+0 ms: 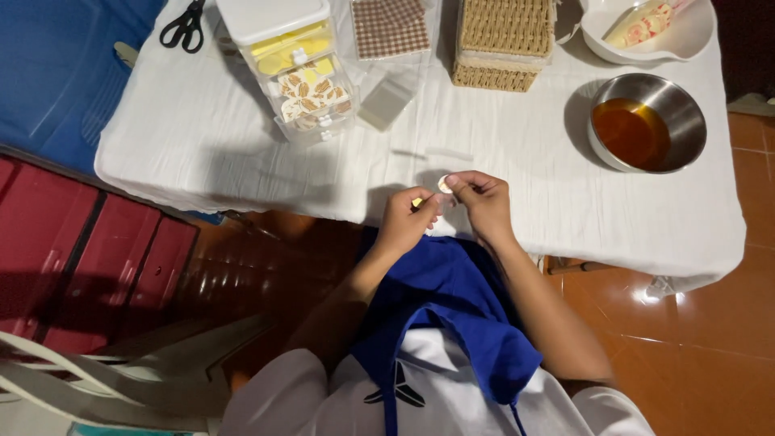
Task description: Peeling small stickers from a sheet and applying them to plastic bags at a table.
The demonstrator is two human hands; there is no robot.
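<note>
A table draped in a white cloth [242,161] is seen over an orange tiled floor [694,339]. At its near edge, a small pale round piece [444,185] is pinched by the right hand [483,202], while the left hand [406,220] is closed on something small and yellow [416,202]. Farther back stand a steel bowl of amber liquid [646,123], a clear drawer box [295,64] and a wicker basket [502,40].

White cloth [242,153] over the table. Black scissors [184,27]. Clear drawer box [295,69] with white lid, yellow pieces above, cream pieces with brown leaf-like marks below. Brown-and-white checked square [391,27]. Tan woven basket [502,40]. Silver steel bowl [646,123] with amber-orange liquid. White bowl [686,36] with pale yellow and pink-spotted contents. Small cream-white round piece [444,185] at the right hand [484,206]; spot of yellow at the left hand [406,222]. Blue apron [452,307] over white shirt. Reddish-brown floor tiles [694,347]. Dark red crates [89,266].
</note>
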